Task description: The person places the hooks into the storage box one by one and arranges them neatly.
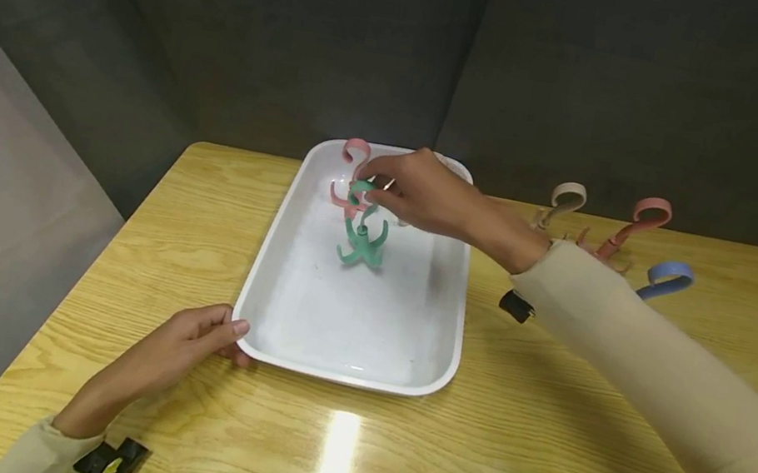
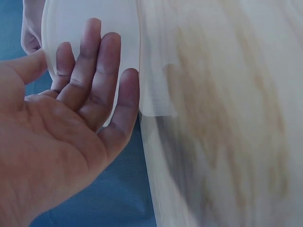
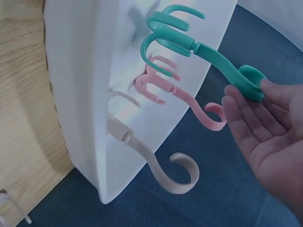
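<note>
My right hand (image 1: 425, 190) pinches a green multi-prong hanging hook (image 3: 173, 40) by its curved top, prongs down, over the far half of a white tray (image 1: 267, 251). A pink hanging hook (image 3: 156, 82) of the same shape stands in the tray just behind it. Beside the pink one, a white hanging hook (image 3: 156, 165) shows in the right wrist view; in the head view the right hand mostly hides it. At the tray's near left corner, my left hand (image 1: 185, 342) grips the rim, thumb on top and fingers below the edge.
Right of the tray, partly behind the right forearm, are a beige hook (image 1: 570, 196), a red hook (image 1: 627, 230) and a blue hook (image 1: 669, 277) on the wooden table (image 1: 445, 468). A dark curtain (image 1: 338, 35) hangs along the table's back edge.
</note>
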`<move>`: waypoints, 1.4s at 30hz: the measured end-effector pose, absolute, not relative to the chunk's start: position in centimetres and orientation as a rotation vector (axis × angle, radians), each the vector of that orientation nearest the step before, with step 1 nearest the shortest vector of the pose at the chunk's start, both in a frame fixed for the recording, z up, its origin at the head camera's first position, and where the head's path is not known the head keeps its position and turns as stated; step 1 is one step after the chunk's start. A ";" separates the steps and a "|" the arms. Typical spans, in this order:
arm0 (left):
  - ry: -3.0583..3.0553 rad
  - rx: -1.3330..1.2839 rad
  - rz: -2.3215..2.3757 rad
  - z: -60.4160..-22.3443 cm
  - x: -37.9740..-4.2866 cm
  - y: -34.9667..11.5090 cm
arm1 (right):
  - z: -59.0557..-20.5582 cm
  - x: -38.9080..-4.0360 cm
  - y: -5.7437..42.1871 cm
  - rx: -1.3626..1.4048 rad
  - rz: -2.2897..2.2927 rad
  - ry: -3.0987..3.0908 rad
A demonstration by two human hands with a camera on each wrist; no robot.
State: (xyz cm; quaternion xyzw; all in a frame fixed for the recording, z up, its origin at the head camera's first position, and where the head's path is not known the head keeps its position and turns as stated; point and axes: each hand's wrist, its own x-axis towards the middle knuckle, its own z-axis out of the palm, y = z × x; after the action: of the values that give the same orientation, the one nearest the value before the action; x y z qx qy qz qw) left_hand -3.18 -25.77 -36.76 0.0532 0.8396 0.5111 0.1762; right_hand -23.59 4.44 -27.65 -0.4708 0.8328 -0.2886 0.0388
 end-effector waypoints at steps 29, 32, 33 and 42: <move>2.343 0.166 1.473 -36.6 -3.1 -25.3 | -28.5 -23.8 2.1 -1.411 -0.906 2.471; 2.341 0.166 1.473 -36.6 -3.1 -25.3 | -28.5 -23.8 2.1 -1.405 -0.900 2.472; 2.341 0.164 1.473 -36.6 -3.2 -25.3 | -28.5 -23.8 2.1 -1.403 -0.898 2.472; 2.346 0.165 1.465 -36.7 -3.1 -25.4 | -28.5 -23.6 2.2 -1.403 -0.872 2.486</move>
State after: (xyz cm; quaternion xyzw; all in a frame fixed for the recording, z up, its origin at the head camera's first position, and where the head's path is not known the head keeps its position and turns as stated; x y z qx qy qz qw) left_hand -3.12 -25.41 -36.66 0.0586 0.8321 0.5198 0.1843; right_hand -23.61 2.22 -28.45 -0.4688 0.8302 -0.2913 0.0784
